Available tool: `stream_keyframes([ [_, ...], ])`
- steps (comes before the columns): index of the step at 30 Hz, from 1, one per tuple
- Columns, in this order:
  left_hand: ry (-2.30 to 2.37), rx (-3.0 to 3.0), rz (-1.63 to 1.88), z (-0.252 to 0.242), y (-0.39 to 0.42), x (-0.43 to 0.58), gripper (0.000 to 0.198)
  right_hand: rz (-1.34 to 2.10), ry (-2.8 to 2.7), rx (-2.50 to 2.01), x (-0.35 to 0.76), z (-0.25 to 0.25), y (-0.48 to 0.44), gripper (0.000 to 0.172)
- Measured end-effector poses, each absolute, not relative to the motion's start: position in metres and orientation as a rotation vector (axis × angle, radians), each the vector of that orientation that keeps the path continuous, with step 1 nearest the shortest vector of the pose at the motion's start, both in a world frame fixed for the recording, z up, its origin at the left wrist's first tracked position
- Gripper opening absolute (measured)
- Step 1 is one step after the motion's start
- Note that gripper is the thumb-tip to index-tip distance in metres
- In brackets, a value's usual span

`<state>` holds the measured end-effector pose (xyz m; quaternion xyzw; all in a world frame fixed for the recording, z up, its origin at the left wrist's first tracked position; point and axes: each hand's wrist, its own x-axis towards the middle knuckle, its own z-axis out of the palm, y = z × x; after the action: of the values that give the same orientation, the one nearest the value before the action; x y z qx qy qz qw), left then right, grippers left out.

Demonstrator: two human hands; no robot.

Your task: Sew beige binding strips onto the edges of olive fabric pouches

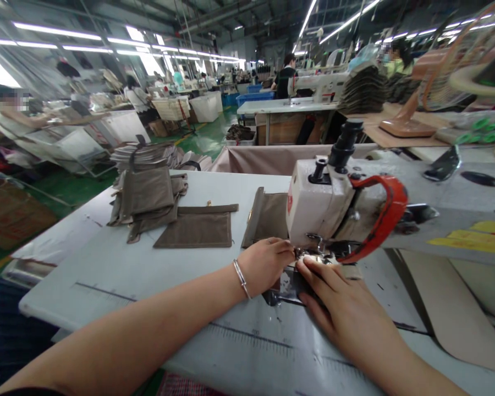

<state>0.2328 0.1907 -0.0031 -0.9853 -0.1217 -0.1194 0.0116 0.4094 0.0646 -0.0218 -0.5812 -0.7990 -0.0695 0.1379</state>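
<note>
My left hand (266,263), with a metal bangle at the wrist, has its fingers curled by the needle area of a white sewing machine (334,209). What they pinch is hidden. My right hand (346,311) lies flat, fingers stretched toward the presser foot, pressing on a dark piece (286,286) on the machine bed. A brown fabric piece (268,216) lies just behind the machine head.
A brown flat pouch piece (198,226) and a pile of similar brown pieces (148,201) lie on the white table (119,264) to the left. A beige fan (429,82) and stacked material stand at the right. Other people work at tables further back.
</note>
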Motion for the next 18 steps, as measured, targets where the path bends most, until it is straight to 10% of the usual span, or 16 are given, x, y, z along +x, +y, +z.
stream_keyframes([
  [18, -0.463, -3.103, -0.362, 0.009, 0.185, 0.234, 0.02, -0.143, -2.246, -1.722, 0.406, -0.022, 0.063, 0.048],
])
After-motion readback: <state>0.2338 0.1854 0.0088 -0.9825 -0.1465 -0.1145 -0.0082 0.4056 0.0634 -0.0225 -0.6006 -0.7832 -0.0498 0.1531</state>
